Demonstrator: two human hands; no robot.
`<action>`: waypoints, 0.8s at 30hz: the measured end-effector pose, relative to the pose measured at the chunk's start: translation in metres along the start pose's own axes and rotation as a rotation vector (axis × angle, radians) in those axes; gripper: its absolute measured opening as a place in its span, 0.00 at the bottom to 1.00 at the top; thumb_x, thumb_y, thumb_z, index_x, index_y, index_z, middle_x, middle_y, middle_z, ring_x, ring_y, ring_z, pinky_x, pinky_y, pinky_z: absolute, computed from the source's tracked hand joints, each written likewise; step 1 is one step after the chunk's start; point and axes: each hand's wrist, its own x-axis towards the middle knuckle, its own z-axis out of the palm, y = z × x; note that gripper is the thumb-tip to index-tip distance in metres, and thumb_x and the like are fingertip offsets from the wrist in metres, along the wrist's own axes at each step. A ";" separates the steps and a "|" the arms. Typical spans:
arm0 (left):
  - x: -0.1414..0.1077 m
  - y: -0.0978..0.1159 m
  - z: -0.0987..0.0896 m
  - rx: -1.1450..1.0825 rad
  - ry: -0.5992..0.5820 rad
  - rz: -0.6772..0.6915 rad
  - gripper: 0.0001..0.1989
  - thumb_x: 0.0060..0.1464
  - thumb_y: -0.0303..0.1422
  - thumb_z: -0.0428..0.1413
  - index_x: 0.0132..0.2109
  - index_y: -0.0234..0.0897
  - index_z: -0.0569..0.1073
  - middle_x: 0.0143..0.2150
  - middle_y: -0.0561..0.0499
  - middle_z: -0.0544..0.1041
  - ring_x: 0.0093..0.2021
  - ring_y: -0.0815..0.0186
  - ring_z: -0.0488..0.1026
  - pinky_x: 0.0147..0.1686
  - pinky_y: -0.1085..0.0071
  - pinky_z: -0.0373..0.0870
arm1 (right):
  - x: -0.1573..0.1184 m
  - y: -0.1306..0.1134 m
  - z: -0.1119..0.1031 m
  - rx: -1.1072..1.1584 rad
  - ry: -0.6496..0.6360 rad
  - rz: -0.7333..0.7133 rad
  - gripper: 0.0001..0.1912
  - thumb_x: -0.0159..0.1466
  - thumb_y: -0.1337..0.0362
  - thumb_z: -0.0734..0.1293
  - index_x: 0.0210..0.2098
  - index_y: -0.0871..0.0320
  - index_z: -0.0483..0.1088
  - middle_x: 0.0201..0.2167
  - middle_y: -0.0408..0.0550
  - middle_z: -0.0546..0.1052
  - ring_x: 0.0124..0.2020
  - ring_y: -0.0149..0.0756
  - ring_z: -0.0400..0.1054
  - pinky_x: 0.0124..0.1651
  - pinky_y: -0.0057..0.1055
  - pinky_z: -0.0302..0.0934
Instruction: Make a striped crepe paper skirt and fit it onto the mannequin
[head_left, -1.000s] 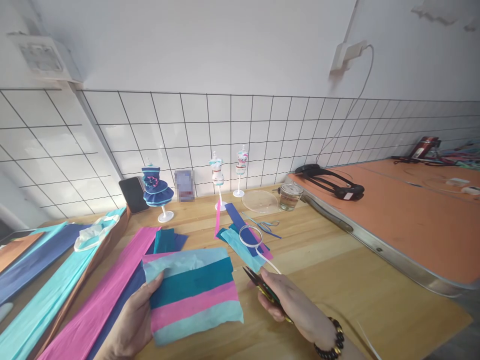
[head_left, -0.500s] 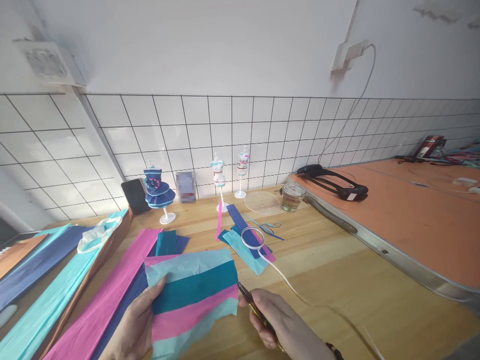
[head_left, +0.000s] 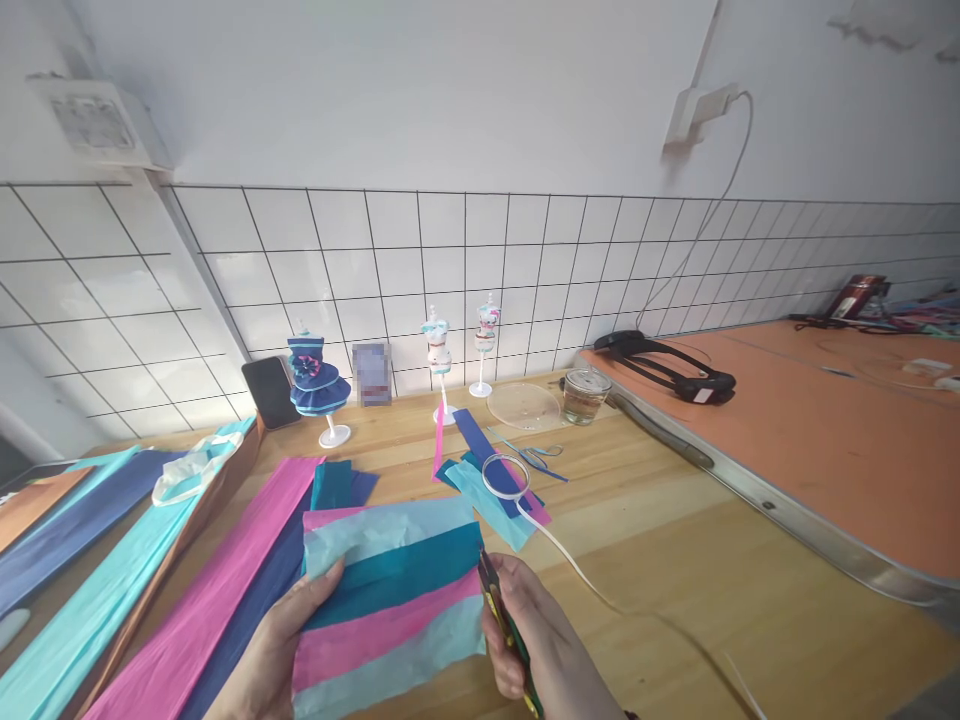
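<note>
Striped sheet: matt, paper-like, lightly wrinkled. Beneath it: desk of smooth, grained wood. Behind it: glossy wall tiles.

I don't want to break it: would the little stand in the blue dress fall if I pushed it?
The blue dress stand would probably tip if pushed high: its wide skirt sits above a thin stem and small round base. The skirt would likely squash, since its layers look thin and gathered.
</note>
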 end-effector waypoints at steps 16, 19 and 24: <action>0.002 -0.007 0.002 0.108 -0.100 0.059 0.35 0.36 0.26 0.67 0.55 0.36 0.69 0.36 0.45 0.82 0.34 0.50 0.79 0.33 0.64 0.76 | 0.003 -0.002 -0.004 -0.071 0.053 0.029 0.25 0.57 0.40 0.61 0.40 0.54 0.59 0.18 0.33 0.61 0.13 0.18 0.41 0.18 0.22 0.34; 0.001 -0.005 0.002 0.080 -0.095 0.071 0.33 0.38 0.25 0.66 0.55 0.36 0.69 0.38 0.44 0.82 0.39 0.49 0.78 0.36 0.64 0.76 | 0.003 -0.002 -0.009 -0.118 0.051 0.048 0.24 0.58 0.40 0.60 0.39 0.55 0.60 0.19 0.33 0.60 0.14 0.18 0.40 0.18 0.22 0.33; 0.000 -0.005 0.003 0.100 -0.109 0.067 0.31 0.40 0.24 0.64 0.54 0.34 0.69 0.38 0.43 0.82 0.37 0.49 0.78 0.36 0.61 0.76 | 0.004 -0.011 -0.020 -0.220 0.068 0.046 0.26 0.58 0.39 0.58 0.37 0.56 0.62 0.19 0.34 0.57 0.15 0.19 0.38 0.19 0.23 0.33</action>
